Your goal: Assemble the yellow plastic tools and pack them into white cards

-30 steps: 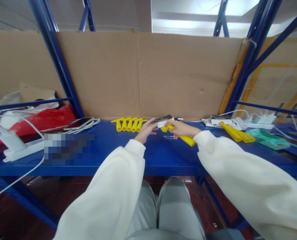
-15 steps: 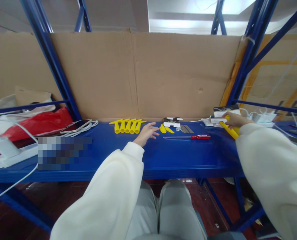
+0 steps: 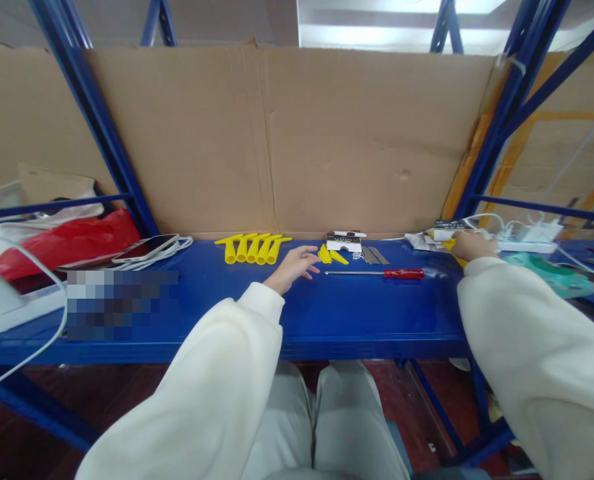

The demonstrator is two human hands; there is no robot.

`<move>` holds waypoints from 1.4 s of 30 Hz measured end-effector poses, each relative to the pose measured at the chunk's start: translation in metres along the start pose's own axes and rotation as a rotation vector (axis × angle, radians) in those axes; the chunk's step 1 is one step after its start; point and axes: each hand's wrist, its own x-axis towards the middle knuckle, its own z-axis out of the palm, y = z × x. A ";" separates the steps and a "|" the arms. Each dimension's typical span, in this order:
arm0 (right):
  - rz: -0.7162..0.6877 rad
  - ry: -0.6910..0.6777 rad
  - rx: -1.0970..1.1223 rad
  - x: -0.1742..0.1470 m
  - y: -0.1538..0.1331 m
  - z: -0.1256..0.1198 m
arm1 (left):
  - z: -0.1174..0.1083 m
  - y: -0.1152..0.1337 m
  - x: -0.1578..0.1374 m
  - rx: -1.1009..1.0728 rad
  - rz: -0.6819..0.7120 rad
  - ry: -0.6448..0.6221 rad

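My left hand (image 3: 298, 265) hovers above the blue table with fingers spread and nothing in it. Beside it, to the left, lies a row of several yellow plastic handles (image 3: 247, 251) with hollow round ends. Just right of that hand are small yellow plastic pieces (image 3: 332, 255), tiny screws (image 3: 357, 255) and flat grey blades (image 3: 375, 256). A screwdriver (image 3: 403, 273) with a red grip lies in front of them. At the table's right side, my right hand (image 3: 471, 246) is closed round a yellow plastic handle (image 3: 447, 245), mostly hidden by the fingers.
A small black-and-white box (image 3: 344, 241) stands at the back, another box (image 3: 451, 230) near my right hand. White cables and a power strip (image 3: 531, 241) lie at right, near a teal roll (image 3: 551, 273). A phone (image 3: 144, 248) and red bag (image 3: 71, 243) are at left.
My right hand has turned and shifted slightly, so less of the yellow handle shows. The teal roll has come into sight beside that sleeve. My left hand stays nearly still.
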 end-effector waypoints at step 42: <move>-0.389 0.099 0.568 -0.064 -0.117 0.037 | -0.041 -0.023 0.017 1.005 -0.027 0.472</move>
